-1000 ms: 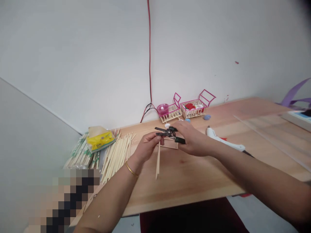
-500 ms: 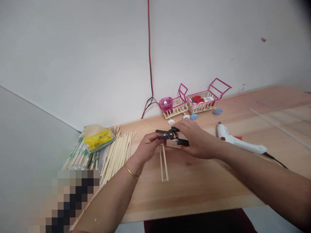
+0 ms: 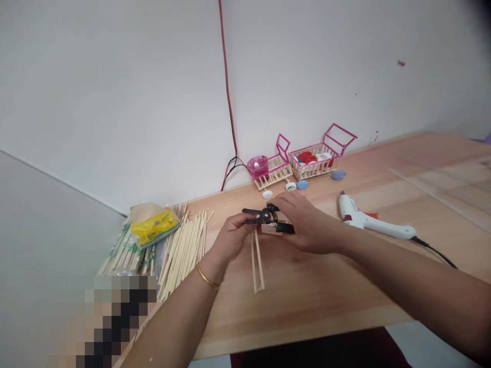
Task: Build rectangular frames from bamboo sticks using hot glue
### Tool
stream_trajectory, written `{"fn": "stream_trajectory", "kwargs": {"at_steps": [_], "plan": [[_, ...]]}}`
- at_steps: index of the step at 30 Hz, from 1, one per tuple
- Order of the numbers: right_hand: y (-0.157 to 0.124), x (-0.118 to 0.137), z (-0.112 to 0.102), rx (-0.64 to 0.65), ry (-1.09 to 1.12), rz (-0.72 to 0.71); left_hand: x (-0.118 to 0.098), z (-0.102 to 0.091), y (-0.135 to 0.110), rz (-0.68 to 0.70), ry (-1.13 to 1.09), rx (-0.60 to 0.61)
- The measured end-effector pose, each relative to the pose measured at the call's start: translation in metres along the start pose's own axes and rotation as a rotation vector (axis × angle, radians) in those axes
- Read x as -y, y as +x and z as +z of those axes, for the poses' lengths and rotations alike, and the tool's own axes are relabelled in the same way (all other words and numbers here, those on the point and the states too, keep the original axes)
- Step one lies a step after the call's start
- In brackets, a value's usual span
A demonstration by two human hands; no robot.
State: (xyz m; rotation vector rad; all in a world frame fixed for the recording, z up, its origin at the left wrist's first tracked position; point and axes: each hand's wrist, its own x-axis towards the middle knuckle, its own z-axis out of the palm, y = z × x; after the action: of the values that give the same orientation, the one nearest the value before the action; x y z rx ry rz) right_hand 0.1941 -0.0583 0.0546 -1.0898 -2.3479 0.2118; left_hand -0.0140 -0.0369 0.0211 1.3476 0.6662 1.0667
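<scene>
My right hand (image 3: pixel 307 222) is closed around the spread black handles of a pair of wire strippers (image 3: pixel 265 215), whose jaws point left and are parted. At the jaws, my left hand (image 3: pixel 233 237) pinches with thumb and fingers. A narrow frame of pale wooden sticks (image 3: pixel 260 266) runs down from these fingers over the table. Its upper end is hidden by the hand and the tool, so the exact grip on it is hard to see. Another pale stick piece (image 3: pixel 273 233) shows just under the wire strippers.
Loose wooden sticks (image 3: pixel 184 245) and a yellow packet (image 3: pixel 155 227) lie left on the table (image 3: pixel 307 296). At the wall stand two small stick carts, one with a pink cup (image 3: pixel 258 166), the other with bottle caps (image 3: pixel 309 157). A white glue gun (image 3: pixel 378 222) lies right, its cord trailing.
The view has shifted slightly, so most things sit a little further left. Both hands keep nearly the same pose at the wire strippers, and the tool's jaws stay parted.
</scene>
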Motion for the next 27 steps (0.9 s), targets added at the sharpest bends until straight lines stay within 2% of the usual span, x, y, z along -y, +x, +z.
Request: {"fn": "stream_trajectory", "kwargs": {"at_steps": [18, 27], "plan": [[0.0002, -0.0063, 0.0037, 0.044, -0.068, 0.033, 0.0006, 0.0045, -0.0015, -0.102, 0.003, -0.052], [0.0002, -0.0047, 0.0054, 0.082, -0.071, 0.061, 0.0012, 0.0069, -0.0016, -0.097, -0.095, -0.010]]}}
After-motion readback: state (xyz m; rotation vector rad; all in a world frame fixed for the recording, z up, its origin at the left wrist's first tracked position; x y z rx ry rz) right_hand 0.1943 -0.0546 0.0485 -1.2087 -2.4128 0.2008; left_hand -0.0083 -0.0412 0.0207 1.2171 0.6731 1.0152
